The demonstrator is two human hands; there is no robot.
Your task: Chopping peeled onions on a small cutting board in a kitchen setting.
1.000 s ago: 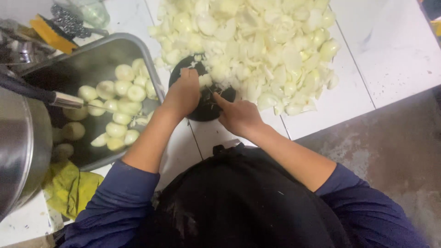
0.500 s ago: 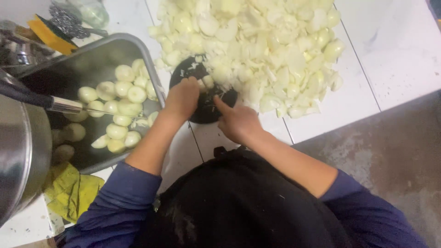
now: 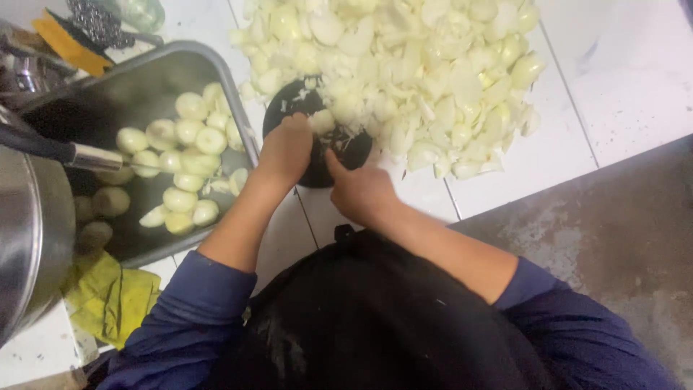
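Observation:
A round black cutting board (image 3: 317, 170) lies on the white tiled counter, partly buried under a big heap of chopped pale onion (image 3: 404, 65). My left hand (image 3: 285, 148) rests on the board, its fingertips holding down an onion piece (image 3: 323, 121). My right hand (image 3: 361, 193) is just right of it, closed around a knife with the index finger stretched forward. The blade is hard to make out against the dark board. My head and dark blue sleeves fill the bottom of the view.
A metal tray (image 3: 137, 90) with several peeled whole onions (image 3: 180, 155) stands left of the board. A steel pot (image 3: 29, 238) with a dark handle sits at the far left, a yellow cloth (image 3: 112, 296) below it. Grey floor (image 3: 613, 238) shows at right.
Both hands stay on the board over the onion piece. My right hand has shifted slightly back and forth beside the left, and the view has drifted a little.

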